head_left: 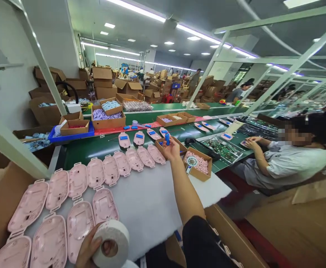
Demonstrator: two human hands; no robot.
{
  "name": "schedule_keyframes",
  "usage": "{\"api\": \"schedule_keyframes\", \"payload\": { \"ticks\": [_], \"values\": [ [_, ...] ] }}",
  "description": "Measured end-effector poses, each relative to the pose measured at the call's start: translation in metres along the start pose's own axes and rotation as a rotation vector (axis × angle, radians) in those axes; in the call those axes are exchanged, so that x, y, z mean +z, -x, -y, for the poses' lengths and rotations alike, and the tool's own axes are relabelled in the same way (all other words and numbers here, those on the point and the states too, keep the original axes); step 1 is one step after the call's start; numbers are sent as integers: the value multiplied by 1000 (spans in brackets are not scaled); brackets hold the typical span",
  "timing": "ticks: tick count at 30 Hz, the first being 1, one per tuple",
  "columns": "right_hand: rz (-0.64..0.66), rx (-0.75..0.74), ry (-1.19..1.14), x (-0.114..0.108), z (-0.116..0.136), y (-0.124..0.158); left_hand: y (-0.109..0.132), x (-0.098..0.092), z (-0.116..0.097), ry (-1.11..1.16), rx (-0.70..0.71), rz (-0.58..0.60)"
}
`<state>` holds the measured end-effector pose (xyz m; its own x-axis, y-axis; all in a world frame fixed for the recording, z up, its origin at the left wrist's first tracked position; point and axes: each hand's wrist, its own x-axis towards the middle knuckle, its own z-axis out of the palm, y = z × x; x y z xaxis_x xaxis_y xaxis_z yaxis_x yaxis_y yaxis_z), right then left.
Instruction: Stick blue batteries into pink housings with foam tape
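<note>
The step in hand appeared to be picking out a cell: the right hand (pixel 171 150) pinched a blue battery cell (pixel 167 139) between its fingers just below centre, near a cardboard box (pixel 183 149). At seven o'clock the left hand (pixel 88 247) grasped a white tape roll (pixel 121 242), with pink plastic casings (pixel 111 170) toward eight. The next move probably called for a steady pinch clearing the box's rim.

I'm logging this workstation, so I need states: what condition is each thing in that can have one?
White roll: held by the left hand, side hole showing
Blue cylinder: held roughly upright in the right hand
Pink shells: in rows, hollow side up
White sheet: spread flat
Box of pink pieces: open, well filled
Ceiling lights: lit
</note>
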<state>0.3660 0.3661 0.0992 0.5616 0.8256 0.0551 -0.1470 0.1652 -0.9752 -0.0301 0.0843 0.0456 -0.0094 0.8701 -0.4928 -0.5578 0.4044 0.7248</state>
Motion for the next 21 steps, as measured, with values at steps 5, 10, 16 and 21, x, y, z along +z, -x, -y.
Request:
{"api": "schedule_keyframes", "payload": {
  "ticks": [5,10,16,21],
  "values": [
    [686,179,-254,31,-33,192,-7,-3,2,-196,45,196],
    [914,281,-163,34,-34,293,-19,-20,7,-534,110,293],
    [995,106,1,20,-40,295,-18,-23,-1,-657,146,320],
    [1059,-353,148,16,-41,301,-15,-12,-10,-656,115,323]
  ]
}}
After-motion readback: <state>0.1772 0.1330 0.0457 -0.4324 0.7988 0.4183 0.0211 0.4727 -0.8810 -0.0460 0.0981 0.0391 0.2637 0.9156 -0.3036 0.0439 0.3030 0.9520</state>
